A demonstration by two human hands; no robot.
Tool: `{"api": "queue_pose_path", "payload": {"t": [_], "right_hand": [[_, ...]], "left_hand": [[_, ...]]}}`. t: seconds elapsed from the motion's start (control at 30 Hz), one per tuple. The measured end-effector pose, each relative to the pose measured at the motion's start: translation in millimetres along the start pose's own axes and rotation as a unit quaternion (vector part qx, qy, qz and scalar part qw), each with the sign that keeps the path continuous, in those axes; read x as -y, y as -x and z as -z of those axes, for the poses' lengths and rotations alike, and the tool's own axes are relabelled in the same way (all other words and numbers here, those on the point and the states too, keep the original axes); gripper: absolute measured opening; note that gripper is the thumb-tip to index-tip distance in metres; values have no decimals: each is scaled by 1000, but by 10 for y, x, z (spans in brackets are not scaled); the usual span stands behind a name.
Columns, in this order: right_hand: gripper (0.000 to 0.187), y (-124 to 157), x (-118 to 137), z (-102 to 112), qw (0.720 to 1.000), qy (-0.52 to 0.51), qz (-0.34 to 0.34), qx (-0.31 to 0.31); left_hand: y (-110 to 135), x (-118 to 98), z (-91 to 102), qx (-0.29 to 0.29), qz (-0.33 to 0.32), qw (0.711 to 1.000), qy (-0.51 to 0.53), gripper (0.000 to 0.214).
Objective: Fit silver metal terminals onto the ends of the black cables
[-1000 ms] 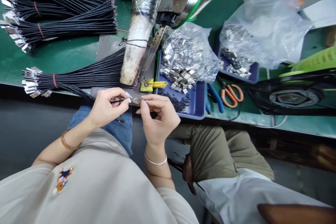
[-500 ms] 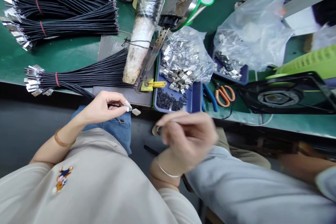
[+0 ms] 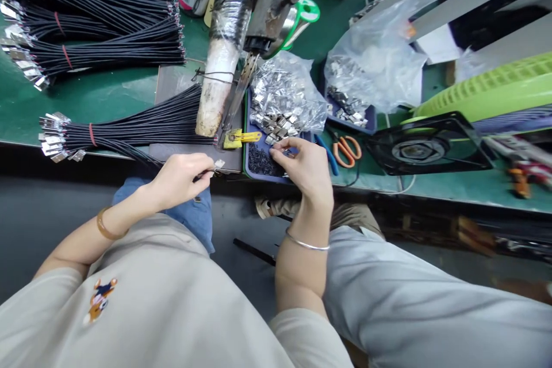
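My left hand (image 3: 185, 178) is closed in a pinch on a black cable, whose silvery metal connector (image 3: 219, 164) sticks out past the fingertips. My right hand (image 3: 305, 168) reaches over the front of a blue tray (image 3: 246, 149), thumb and forefinger pinched together above small black pieces (image 3: 261, 162). Whatever lies between those fingertips is too small to make out. Behind them, loose metal connector shells (image 3: 279, 125) spill from a clear plastic bag (image 3: 288, 87) in the same tray. A banded bundle of black cables (image 3: 150, 125) lies left of the tray, with metal connectors at its left end.
A white-tipped duct (image 3: 218, 77) and a soldering iron (image 3: 245, 77) hang over the bench beside a yellow clip (image 3: 245, 136). More cable bundles (image 3: 107, 29) lie back left. Right are orange-handled scissors (image 3: 347, 150), a black fan (image 3: 422, 149) and a second person's leg (image 3: 397, 287).
My right hand has moved up and forward from in front of the bench to the tray's black pieces. My left hand still holds the cable, turned slightly. The view has shifted rightward.
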State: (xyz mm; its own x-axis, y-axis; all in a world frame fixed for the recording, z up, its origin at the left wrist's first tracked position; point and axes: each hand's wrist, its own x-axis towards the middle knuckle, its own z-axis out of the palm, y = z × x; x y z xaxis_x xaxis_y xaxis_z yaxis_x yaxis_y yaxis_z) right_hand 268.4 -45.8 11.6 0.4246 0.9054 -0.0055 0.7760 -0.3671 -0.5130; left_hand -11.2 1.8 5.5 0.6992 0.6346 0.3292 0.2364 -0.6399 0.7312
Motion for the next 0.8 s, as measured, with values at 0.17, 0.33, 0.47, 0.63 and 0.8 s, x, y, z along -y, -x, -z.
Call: {"api": "queue_pose_path", "payload": {"t": [0.17,0.33,0.47,0.63,0.8], "right_hand": [[15,374,337,5,972,-148,7,-183],[12,771,696,-294,949,-307,54,-54],[16,833,824,-602,951,-299,54,-62],[22,780,841,-667,957,-274,83,-55],[22,780,858,-632,958,-262,104,-47]], "left_hand": [[-30,36,-81,-62,158,975,143,7],[-57,2,-94,-82,199,957,195,9],[-49,-4,-103,-80,205,954,202,12],[-42,-23,-102,-79,202,956,198,11],[-31,-14,-113,-75,194,959,193,10]]}}
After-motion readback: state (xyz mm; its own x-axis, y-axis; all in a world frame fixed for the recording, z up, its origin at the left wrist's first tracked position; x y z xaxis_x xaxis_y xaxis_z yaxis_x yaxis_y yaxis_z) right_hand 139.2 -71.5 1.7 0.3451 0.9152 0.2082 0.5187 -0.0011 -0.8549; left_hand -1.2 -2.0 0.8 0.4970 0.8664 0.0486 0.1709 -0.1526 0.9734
